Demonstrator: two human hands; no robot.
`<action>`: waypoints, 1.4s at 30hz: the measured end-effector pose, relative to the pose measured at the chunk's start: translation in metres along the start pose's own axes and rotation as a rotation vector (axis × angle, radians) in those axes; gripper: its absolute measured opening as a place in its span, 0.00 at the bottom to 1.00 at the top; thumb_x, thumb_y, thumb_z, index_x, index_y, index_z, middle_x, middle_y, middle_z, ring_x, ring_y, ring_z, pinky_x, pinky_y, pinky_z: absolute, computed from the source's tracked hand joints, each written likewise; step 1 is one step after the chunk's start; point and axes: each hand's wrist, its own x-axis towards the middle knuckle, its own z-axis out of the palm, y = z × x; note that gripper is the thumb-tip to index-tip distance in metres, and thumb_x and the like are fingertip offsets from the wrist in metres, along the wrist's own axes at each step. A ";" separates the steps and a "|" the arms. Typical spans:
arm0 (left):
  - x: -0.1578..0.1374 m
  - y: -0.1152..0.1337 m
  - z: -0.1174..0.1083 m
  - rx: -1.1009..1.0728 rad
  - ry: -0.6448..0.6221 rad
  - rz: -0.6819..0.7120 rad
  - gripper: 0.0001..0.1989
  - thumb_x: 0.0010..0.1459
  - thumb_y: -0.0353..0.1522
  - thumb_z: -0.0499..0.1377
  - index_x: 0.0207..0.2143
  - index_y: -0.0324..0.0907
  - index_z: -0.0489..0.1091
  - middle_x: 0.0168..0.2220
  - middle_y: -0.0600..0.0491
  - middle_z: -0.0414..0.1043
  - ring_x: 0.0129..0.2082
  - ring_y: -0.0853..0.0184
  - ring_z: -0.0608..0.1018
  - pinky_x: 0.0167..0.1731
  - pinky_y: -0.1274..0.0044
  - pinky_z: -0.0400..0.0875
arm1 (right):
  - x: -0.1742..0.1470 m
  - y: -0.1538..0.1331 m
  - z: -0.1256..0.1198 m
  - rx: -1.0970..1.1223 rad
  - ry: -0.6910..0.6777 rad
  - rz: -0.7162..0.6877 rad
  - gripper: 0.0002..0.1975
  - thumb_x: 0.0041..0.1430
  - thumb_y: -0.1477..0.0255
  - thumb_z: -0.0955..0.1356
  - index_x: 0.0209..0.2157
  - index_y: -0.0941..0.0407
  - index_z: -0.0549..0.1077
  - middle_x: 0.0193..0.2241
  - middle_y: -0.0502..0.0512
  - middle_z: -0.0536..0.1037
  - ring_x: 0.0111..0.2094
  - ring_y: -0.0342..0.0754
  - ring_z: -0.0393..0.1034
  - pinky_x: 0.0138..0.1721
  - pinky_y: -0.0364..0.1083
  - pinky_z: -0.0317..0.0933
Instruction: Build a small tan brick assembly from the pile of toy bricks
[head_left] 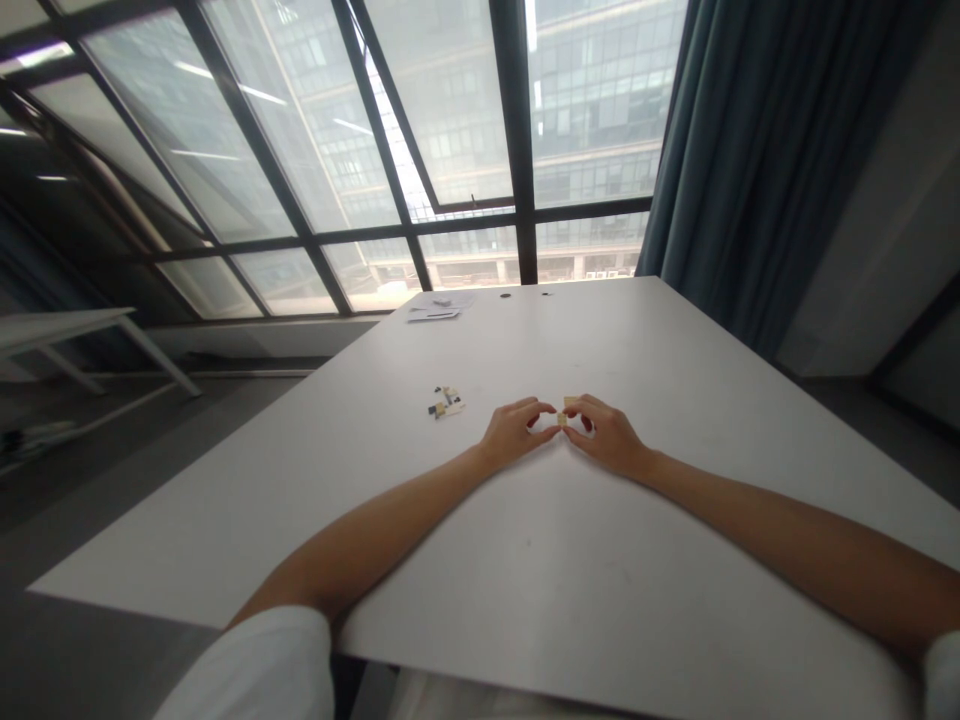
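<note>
My left hand [517, 430] and my right hand [604, 432] meet over the middle of the white table [480, 560]. Between their fingertips is a small yellowish piece [562, 419], pinched from both sides; its exact kind is too small to make out. Just behind my right fingers shows another pale yellow flat piece [571, 400], partly covered by the hand. Left of my left hand lies a little pile of small flat pieces [448, 402], in cream, yellow and black.
Papers [435, 308] lie at the table's far left edge. A dark round spot [505, 295] and a small dark item [547, 294] are near the far edge. Windows stand beyond, a blue curtain [757, 150] hangs at right, and another table [67, 325] stands at left.
</note>
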 end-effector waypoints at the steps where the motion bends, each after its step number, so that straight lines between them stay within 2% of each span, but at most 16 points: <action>1: 0.000 0.000 0.000 -0.003 0.002 0.003 0.15 0.63 0.43 0.59 0.42 0.42 0.76 0.25 0.57 0.67 0.24 0.74 0.69 0.28 0.81 0.62 | 0.000 0.001 0.000 0.000 0.001 0.002 0.06 0.59 0.73 0.68 0.40 0.53 0.72 0.35 0.52 0.75 0.25 0.42 0.63 0.32 0.43 0.61; 7: -0.001 -0.003 0.001 -0.015 -0.017 0.042 0.16 0.67 0.42 0.54 0.41 0.43 0.77 0.25 0.56 0.68 0.23 0.74 0.68 0.28 0.81 0.62 | 0.000 0.010 0.003 0.009 0.003 0.017 0.06 0.59 0.69 0.71 0.38 0.53 0.72 0.34 0.50 0.74 0.26 0.43 0.64 0.32 0.43 0.60; 11: -0.001 -0.003 0.001 -0.046 -0.041 0.060 0.16 0.67 0.43 0.55 0.43 0.43 0.78 0.25 0.56 0.68 0.23 0.74 0.68 0.28 0.81 0.62 | -0.001 0.011 0.003 0.005 0.024 0.039 0.06 0.59 0.68 0.71 0.35 0.53 0.71 0.33 0.50 0.74 0.27 0.43 0.64 0.32 0.43 0.60; 15: 0.000 -0.004 0.000 -0.075 -0.031 0.059 0.19 0.64 0.46 0.57 0.43 0.42 0.78 0.24 0.56 0.67 0.23 0.74 0.67 0.27 0.81 0.61 | -0.001 0.010 0.002 0.019 0.029 0.045 0.04 0.62 0.67 0.70 0.35 0.53 0.72 0.32 0.50 0.74 0.28 0.44 0.66 0.33 0.43 0.60; 23: 0.000 -0.006 0.003 -0.090 -0.009 0.070 0.19 0.64 0.46 0.57 0.39 0.41 0.78 0.23 0.57 0.64 0.22 0.75 0.65 0.26 0.81 0.59 | -0.001 0.012 0.004 0.061 0.013 -0.002 0.10 0.65 0.62 0.68 0.34 0.54 0.75 0.31 0.51 0.75 0.29 0.43 0.67 0.33 0.43 0.59; 32: 0.001 -0.003 0.002 -0.081 -0.003 0.041 0.16 0.62 0.44 0.60 0.40 0.41 0.78 0.23 0.58 0.63 0.22 0.75 0.64 0.26 0.81 0.58 | -0.001 0.012 0.003 0.045 0.013 -0.017 0.09 0.67 0.65 0.66 0.36 0.54 0.75 0.33 0.52 0.77 0.30 0.44 0.68 0.34 0.44 0.61; 37: 0.001 0.000 0.000 -0.071 0.015 0.040 0.13 0.62 0.40 0.59 0.41 0.41 0.77 0.23 0.58 0.63 0.22 0.75 0.65 0.26 0.82 0.59 | 0.000 0.008 0.001 0.039 0.005 -0.016 0.09 0.67 0.65 0.65 0.43 0.54 0.74 0.40 0.56 0.77 0.31 0.45 0.70 0.37 0.45 0.64; 42: 0.000 -0.002 0.001 -0.056 0.022 0.043 0.12 0.63 0.38 0.58 0.42 0.42 0.77 0.24 0.58 0.65 0.23 0.75 0.66 0.27 0.81 0.60 | 0.000 0.009 0.001 0.050 -0.010 -0.024 0.10 0.67 0.64 0.65 0.41 0.54 0.75 0.41 0.57 0.78 0.31 0.45 0.70 0.36 0.45 0.64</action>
